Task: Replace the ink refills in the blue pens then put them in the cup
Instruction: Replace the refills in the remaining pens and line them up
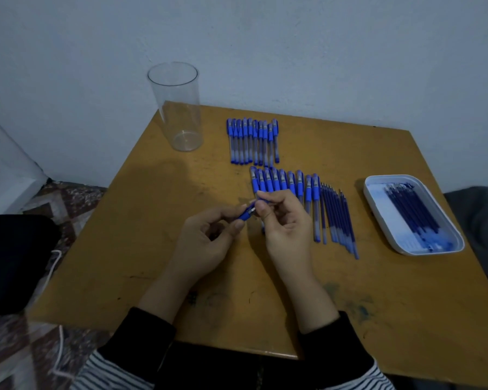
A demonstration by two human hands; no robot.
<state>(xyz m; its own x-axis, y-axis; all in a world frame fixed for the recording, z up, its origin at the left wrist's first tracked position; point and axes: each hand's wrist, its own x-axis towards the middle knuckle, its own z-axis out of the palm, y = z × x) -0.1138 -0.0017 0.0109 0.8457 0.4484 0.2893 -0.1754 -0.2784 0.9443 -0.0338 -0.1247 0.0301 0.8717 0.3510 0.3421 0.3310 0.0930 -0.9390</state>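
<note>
Blue pen [247,214] pinched by left hand [209,239] fingers one end, right hand [286,223] fingers the other. Risk: loose part slips into pen row [279,182] just beyond fingers. Cup [178,108] well beyond left fingers.

Pale blue-grey wall [321,52] behind scuffed ochre wooden table [378,305]; patterned reddish floor [74,198] at left, possibly tile; white cord [60,350] lying on it. Dim light.

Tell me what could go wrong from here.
The pen is worked between left hand and right hand right above the near pen row; a dropped part could get lost among them. Loose refills lie near the tray of refills, so old and new might get mixed.
</note>
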